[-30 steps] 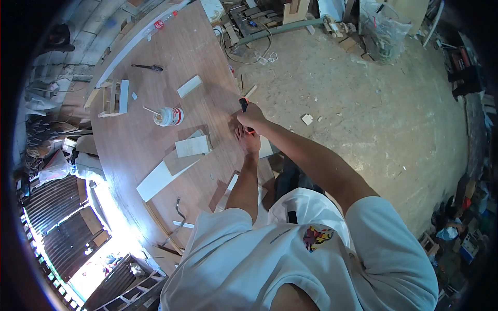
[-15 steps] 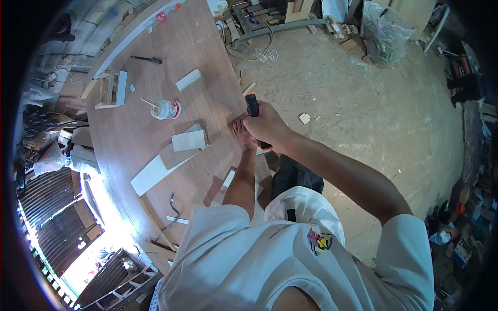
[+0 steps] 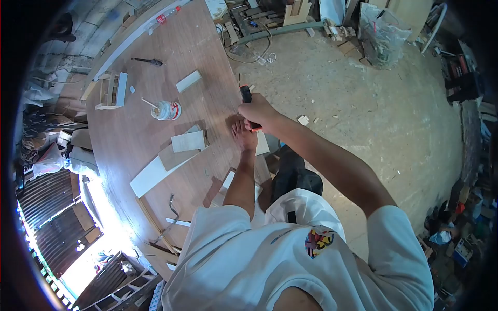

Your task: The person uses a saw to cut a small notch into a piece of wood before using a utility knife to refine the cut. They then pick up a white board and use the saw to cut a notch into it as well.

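My right hand (image 3: 258, 110) is wrapped round a black tool with orange edges (image 3: 246, 94), held across the table's edge; its working end is hidden. Just under it, my left hand (image 3: 244, 136) lies flat, fingers stretched out, at the edge of the brown tabletop (image 3: 218, 111). A pale flat board (image 3: 263, 143) shows beside the left hand and juts past the edge. Left of my hands, a small white block (image 3: 188, 141) rests near a long white angled piece (image 3: 155, 177).
A glue jar with a stick (image 3: 166, 110), another white block (image 3: 188, 81), a dark brush-like tool (image 3: 147, 61) and a small wooden frame (image 3: 112, 90) are on the table. Wood scraps (image 3: 303, 119) litter the floor, and a filled plastic bag (image 3: 385, 36) stands at the back.
My right hand has moved slightly forward and left with the black and orange tool. More of the pale board now shows beside my left hand, which stays in place.
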The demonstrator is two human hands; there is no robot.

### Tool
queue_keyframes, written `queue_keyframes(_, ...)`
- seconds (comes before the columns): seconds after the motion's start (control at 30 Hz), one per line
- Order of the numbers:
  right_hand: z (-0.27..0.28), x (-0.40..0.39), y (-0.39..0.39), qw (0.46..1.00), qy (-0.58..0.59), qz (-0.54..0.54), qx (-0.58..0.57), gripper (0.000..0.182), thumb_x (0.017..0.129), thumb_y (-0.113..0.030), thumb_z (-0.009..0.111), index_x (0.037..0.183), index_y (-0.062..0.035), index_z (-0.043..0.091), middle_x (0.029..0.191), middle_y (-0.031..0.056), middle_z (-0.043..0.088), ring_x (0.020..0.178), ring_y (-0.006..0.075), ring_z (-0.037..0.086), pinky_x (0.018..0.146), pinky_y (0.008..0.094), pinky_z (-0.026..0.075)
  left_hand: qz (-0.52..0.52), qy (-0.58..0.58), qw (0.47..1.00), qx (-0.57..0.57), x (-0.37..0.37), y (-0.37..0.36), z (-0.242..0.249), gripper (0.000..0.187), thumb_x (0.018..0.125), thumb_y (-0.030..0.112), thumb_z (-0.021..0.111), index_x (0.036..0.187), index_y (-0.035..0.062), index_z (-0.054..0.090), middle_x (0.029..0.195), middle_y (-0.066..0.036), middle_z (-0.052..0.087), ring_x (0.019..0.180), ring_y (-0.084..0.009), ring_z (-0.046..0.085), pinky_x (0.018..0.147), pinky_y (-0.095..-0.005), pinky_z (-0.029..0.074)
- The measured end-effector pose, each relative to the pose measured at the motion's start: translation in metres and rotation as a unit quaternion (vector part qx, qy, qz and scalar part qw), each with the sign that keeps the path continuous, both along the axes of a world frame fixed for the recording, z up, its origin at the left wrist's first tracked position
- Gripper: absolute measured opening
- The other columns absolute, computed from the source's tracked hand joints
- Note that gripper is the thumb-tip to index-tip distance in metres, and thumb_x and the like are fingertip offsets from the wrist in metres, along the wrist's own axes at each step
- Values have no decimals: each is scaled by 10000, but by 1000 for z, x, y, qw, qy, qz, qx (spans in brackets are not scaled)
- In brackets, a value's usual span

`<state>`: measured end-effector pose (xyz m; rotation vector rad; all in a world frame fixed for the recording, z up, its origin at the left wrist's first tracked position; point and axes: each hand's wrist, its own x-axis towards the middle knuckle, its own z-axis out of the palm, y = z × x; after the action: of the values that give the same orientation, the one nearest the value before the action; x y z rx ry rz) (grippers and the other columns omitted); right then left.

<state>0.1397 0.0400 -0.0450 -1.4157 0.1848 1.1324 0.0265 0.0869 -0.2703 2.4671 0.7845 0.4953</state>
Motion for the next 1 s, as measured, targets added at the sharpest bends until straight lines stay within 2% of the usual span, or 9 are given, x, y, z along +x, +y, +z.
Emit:
queue_keyframes(0.13, 58, -17, -28, 999, -25, 24, 34, 93, 760, 27, 476, 801, -47, 438, 613, 45, 444, 433, 134, 438, 374, 299, 357, -6, -52, 998, -30, -3, 4, -24, 352, 721, 210, 606, 1011, 28, 524, 1021, -147, 510, 1013, -326, 466, 893, -432, 373)
queue_keyframes(0.23, 59, -24, -34, 999, 4, -5, 49, 119, 755, 30, 467, 829, -58, 437, 620, 40, 435, 425, 131, 423, 374, 299, 346, -8, 71, 997, 11, -2, 7, -26, 424, 713, 240, 613, 1064, 33, 496, 1041, -142, 502, 1020, -333, 456, 896, -433, 368)
queue_keyframes(0.3, 29, -28, -25, 997, -83, 11, -4, 101, 752, 19, 458, 824, -51, 455, 605, 44, 464, 430, 145, 466, 370, 318, 362, -42, 101, 994, 1, -4, 4, 3, 439, 697, 225, 626, 1070, 38, 490, 1047, -145, 496, 1011, -340, 455, 891, -444, 367)
queue_keyframes(0.43, -102, -19, 7, 985, -159, 5, -72, 82, 753, 2, 454, 825, -33, 471, 578, 60, 497, 435, 169, 517, 371, 337, 386, -76, 43, 995, 50, -3, 4, -13, 377, 696, 178, 624, 1026, 40, 505, 1034, -149, 494, 987, -345, 462, 885, -452, 366)
queue_keyframes(0.5, -127, -4, 36, 970, -159, 67, -172, 51, 750, -7, 462, 793, -24, 484, 548, 74, 510, 427, 190, 541, 357, 342, 393, -14, -26, 991, 133, 2, 2, -6, 331, 697, 144, 624, 987, 38, 508, 1019, -153, 499, 980, -344, 466, 882, -449, 366)
queue_keyframes(0.57, -126, -8, 33, 970, -179, 7, -164, 34, 747, -6, 464, 745, -35, 481, 535, 84, 499, 403, 188, 522, 349, 335, 392, -23, 24, 996, 79, -7, 1, 3, 322, 701, 146, 623, 982, 40, 506, 1015, -151, 505, 984, -344, 468, 880, -451, 365)
queue_keyframes(0.63, -109, -2, 17, 988, -101, 15, -117, 50, 749, -4, 464, 722, -44, 476, 536, 82, 494, 395, 181, 511, 341, 330, 382, -24, 55, 998, 25, 2, 1, 7, 314, 706, 148, 622, 977, 41, 505, 1011, -149, 510, 988, -344, 469, 877, -453, 364)
queue_keyframes(0.93, 2, -2, 5, 999, -28, 15, -33, 85, 758, 42, 445, 734, -38, 435, 554, 52, 450, 411, 147, 462, 371, 316, 369, -30, 19, 996, 86, 2, -3, 12, 348, 717, 194, 612, 1017, 58, 499, 1018, -140, 519, 1024, -335, 469, 889, -453, 357)
queue_keyframes(1.0, 49, -4, -4, 1000, -13, 20, -20, 87, 760, 43, 450, 739, -40, 434, 565, 46, 444, 422, 141, 455, 382, 315, 370, 15, -36, 999, -8, 1, -8, 33, 348, 717, 198, 611, 1014, 62, 494, 1029, -139, 517, 1040, -328, 464, 908, -454, 351)
